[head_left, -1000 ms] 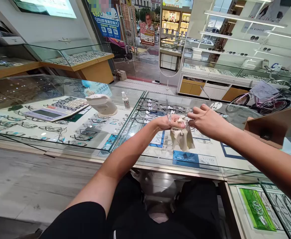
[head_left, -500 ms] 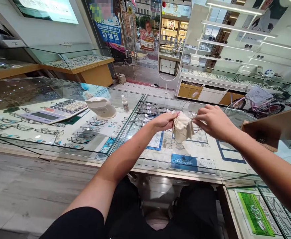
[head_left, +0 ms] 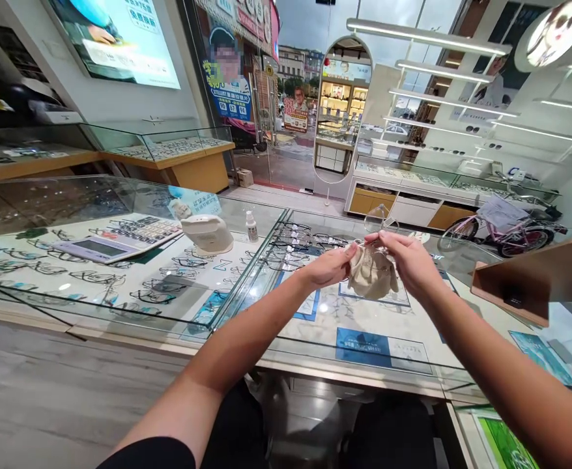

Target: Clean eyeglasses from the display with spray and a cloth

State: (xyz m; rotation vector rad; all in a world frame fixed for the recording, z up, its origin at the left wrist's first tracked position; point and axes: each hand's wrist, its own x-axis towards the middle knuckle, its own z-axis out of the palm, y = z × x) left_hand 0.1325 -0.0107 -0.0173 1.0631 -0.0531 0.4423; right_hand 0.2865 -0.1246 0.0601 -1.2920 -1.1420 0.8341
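Note:
My left hand (head_left: 332, 266) is closed on a beige cleaning cloth (head_left: 372, 277), which hangs crumpled between my hands above the glass counter. My right hand (head_left: 406, 255) pinches a pair of thin-rimmed eyeglasses (head_left: 382, 219) beside the cloth. One clear lens stands up above my right fingertips; the rest of the eyeglasses is partly hidden by fingers and cloth. Both hands nearly meet at the cloth's upper edge. Whether the cloth wraps part of the frame I cannot tell.
The glass display case (head_left: 247, 286) below holds rows of spectacle frames. On its left part stand a large calculator (head_left: 114, 238), a white device (head_left: 208, 233) and a small spray bottle (head_left: 251, 226). A wooden stand (head_left: 535, 280) juts in at the right.
My right hand has come in toward my left hand and the cloth. The eyeglasses now show upright above the fingers. The head view has tilted up.

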